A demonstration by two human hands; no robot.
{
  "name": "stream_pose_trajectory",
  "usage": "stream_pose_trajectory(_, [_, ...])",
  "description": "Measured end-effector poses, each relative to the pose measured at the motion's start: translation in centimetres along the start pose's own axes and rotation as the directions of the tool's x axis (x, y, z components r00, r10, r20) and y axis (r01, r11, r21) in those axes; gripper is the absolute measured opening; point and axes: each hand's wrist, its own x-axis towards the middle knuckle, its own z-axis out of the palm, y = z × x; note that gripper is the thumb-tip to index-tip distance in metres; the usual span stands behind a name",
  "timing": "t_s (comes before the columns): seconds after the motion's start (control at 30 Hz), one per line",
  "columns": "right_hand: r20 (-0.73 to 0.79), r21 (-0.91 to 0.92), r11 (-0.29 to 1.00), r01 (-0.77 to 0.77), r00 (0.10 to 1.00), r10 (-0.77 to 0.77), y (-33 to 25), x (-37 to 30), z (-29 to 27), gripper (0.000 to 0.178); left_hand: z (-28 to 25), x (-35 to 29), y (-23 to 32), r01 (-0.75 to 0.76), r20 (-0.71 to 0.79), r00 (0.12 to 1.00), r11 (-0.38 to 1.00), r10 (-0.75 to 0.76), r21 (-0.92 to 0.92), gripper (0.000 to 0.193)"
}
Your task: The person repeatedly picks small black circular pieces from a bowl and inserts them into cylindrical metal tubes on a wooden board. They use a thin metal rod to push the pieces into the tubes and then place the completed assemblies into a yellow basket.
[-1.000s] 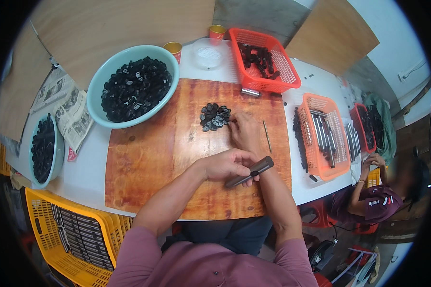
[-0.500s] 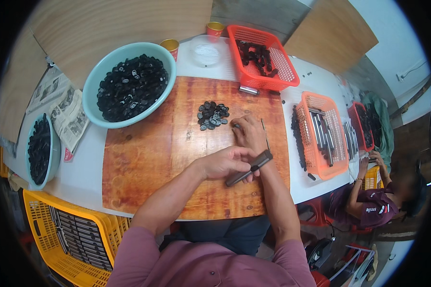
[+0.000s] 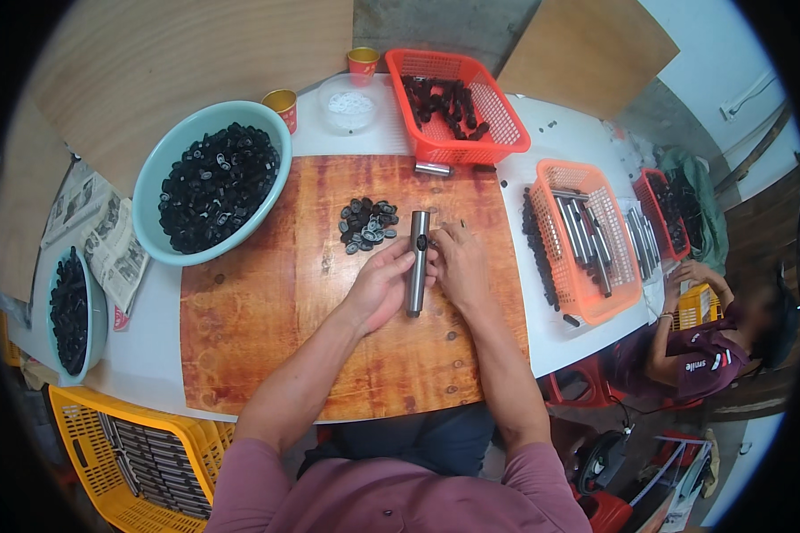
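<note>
Upright in the picture stands a silver-grey metal tube [image 3: 416, 289], with a dark oval spot on its upper part. My left hand [image 3: 380, 289] is closed around it from the left, thumb along its side. Close against the tube's right side is my right hand [image 3: 458, 266], its fingers curled in; a tiny dark bit shows by its fingertips, too small to name. Just beyond the left hand lies a loose pile of small dark oval pieces [image 3: 364, 222] on the brown wooden board [image 3: 258, 355].
Left of the board stand a large green basin [image 3: 276, 191] and a smaller basin [image 3: 98, 311], both with black parts. A red basket [image 3: 516, 133], an orange basket [image 3: 627, 302] of metal tubes and paper cups [image 3: 363, 62] surround it. A person [image 3: 702, 355] sits at far right.
The tube has turned from a slant over my right forearm to upright between both hands. My left hand has shifted left, and the thin rod by my right hand no longer shows.
</note>
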Motion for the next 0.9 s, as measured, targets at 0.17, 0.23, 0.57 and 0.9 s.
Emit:
stream_pose_trajectory(0.17, [0.001,-0.03,0.999,0.022,1.0,-0.022,-0.5,-0.1,0.1,0.023,0.2,-0.1,0.3,0.001,-0.025,1.0,1.0,-0.002,-0.021,0.035])
stream_pose_trajectory(0.23, [-0.04,0.02,0.999,-0.035,0.999,0.035,-0.8,-0.1,0.1,0.023,0.2,-0.1,0.3,-0.003,-0.029,1.0,1.0,0.003,-0.028,0.035])
stream_pose_trajectory(0.57, [-0.051,-0.007,0.987,-0.162,0.986,0.161,-0.4,-0.4,0.4,0.025,0.7,-0.1,0.4,0.005,-0.069,0.998,0.999,-0.008,-0.038,0.036])
stream_pose_trajectory(0.9, [-0.196,0.314,0.949,0.022,0.98,0.042,-2.4,0.4,-2.2,0.026,0.1,-0.1,0.2,0.004,-0.05,0.999,0.999,-0.006,-0.041,0.034])
